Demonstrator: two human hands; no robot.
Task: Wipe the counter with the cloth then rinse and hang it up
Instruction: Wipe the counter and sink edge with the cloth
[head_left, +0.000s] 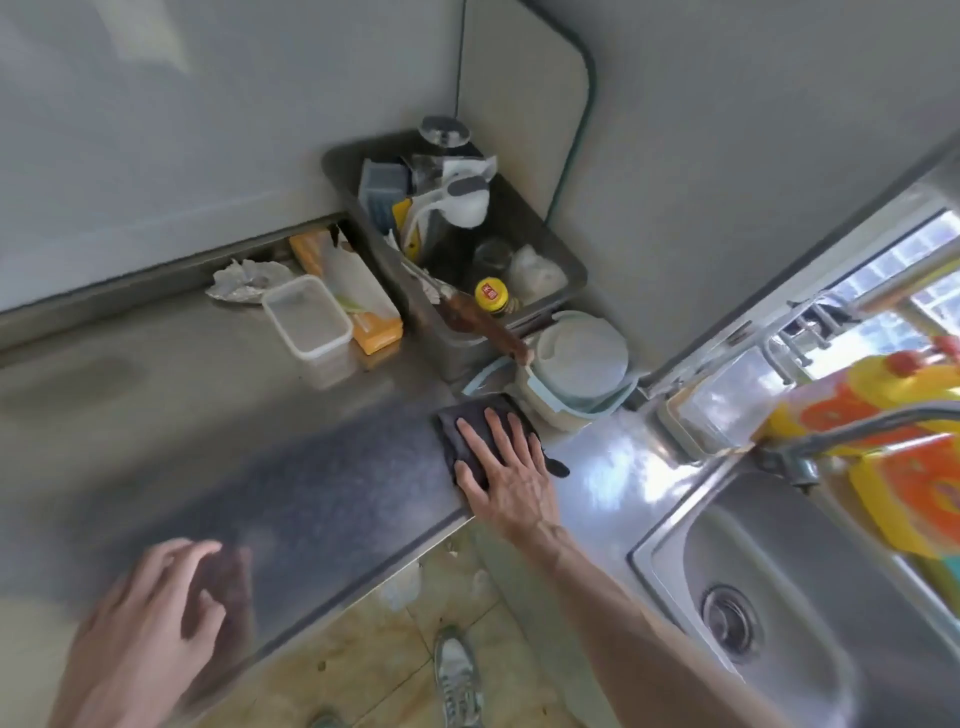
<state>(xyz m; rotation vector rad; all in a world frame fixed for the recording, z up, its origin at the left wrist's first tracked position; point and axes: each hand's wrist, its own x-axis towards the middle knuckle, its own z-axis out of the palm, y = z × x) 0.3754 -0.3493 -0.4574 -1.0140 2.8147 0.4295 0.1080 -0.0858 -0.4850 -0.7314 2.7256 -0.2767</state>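
Nearest the camera, the left hand (156, 618) hovers with curled, released fingers at the front edge of the grey stainless steel table (208, 415), grasping nothing; it is blurred. Below that edge a grey sneaker (457, 670) stands on the beige tiled floor (363, 649).

Farther in, the right hand (506, 467) lies flat, palm down and fingers spread, on the dark grey folded cloth (462, 431). The cloth sits on the table under the fingers and palm, its edges showing to the left of the hand and beyond the fingertips, and a small dark corner pokes out on the sink side of the hand. The hand presses on the cloth rather than clenching it.

To the right of the cloth, the shiny steel sink (779, 597) is set into the table, with a round drain (730, 618) and a grey metal faucet (857, 426) arching above it.

Just beyond the cloth stands a stack of pale blue and cream plastic bowls (576, 374), nearly touching it. Behind those, a deep steel tub (561, 260) in the corner holds a yellow-capped bottle (492, 295), a wooden-handled knife (483, 325) and white utensils. Left of the tub lie a clear plastic container (306, 317), an orange packet (374, 327) and crumpled foil (244, 280), well apart from the cloth.
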